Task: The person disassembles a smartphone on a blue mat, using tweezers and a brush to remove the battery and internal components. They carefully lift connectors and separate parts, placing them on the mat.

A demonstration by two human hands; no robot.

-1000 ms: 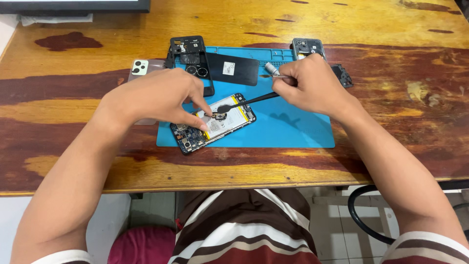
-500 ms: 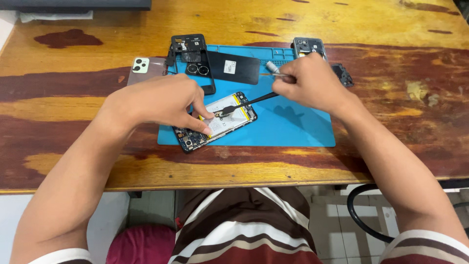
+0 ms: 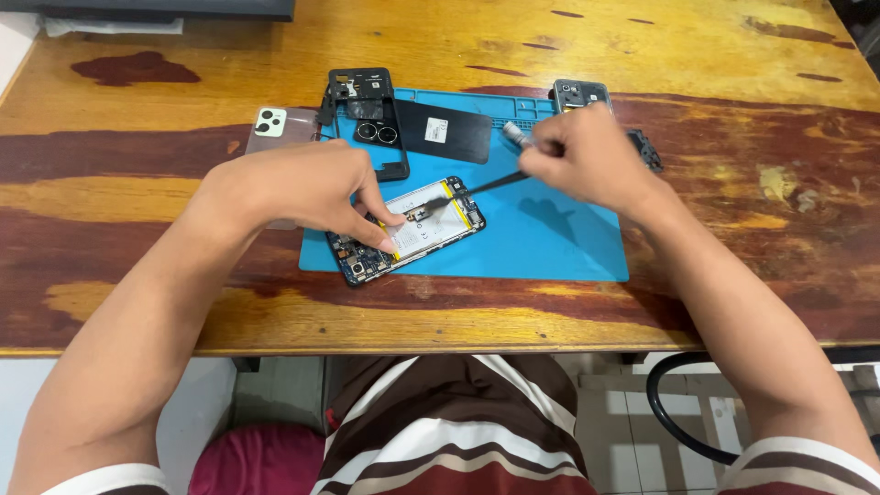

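While the opened phone (image 3: 408,231) is pinned mid-frame by the left hand (image 3: 307,188), fingers pressed flat, tweezers (image 3: 477,186) are pinched by the right hand (image 3: 587,160). Being thin and fragile, it is best held by its edges.

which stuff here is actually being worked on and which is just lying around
In use:
opened phone, pinned by the left hand
thin dark tool, held in the right hand
blue mat beneath

Lying about:
black frame with camera rings
black back cover
pale phone
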